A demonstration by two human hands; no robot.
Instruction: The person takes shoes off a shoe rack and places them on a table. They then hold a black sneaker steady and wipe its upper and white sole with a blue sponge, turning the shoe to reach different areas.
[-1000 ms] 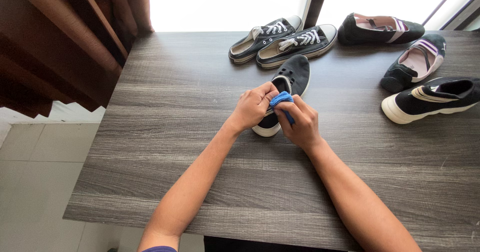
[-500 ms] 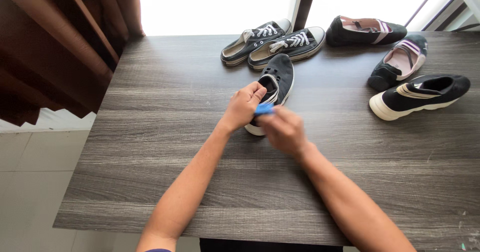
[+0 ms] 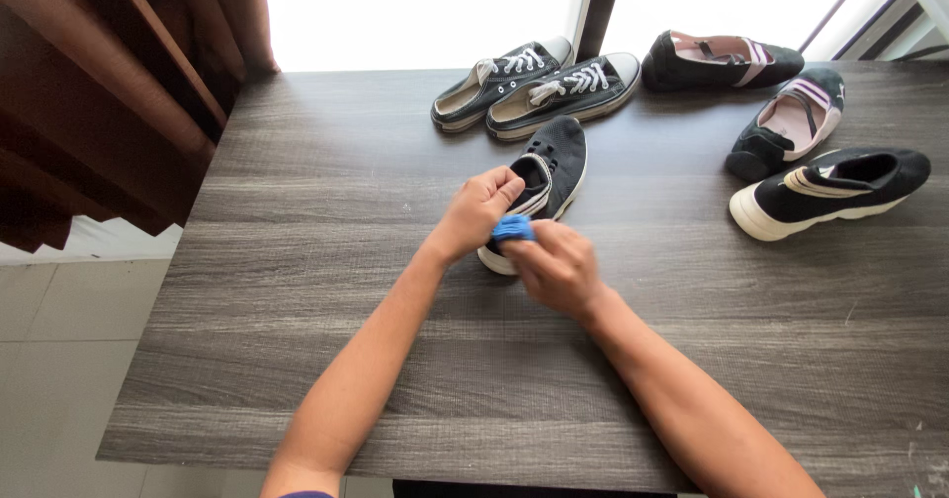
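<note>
Hands shifted left — right hand (image 3: 556, 266) rubbing blue cloth (image 3: 512, 227) on black shoe (image 3: 550, 167).

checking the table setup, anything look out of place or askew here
Only mildly: the two pink-lined slip-ons lie at different angles, and the white-soled shoe has no visible mate. The lace-up pair sits tidy. Nothing looks spilled or damaged.

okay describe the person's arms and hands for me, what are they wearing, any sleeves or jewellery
Both arms are bare from the picture's bottom edge to the fingers. The left hand and right hand wear no gloves, and no watch, ring or bracelet shows. Only a sliver of dark purple sleeve peeks in on the left arm.
</note>
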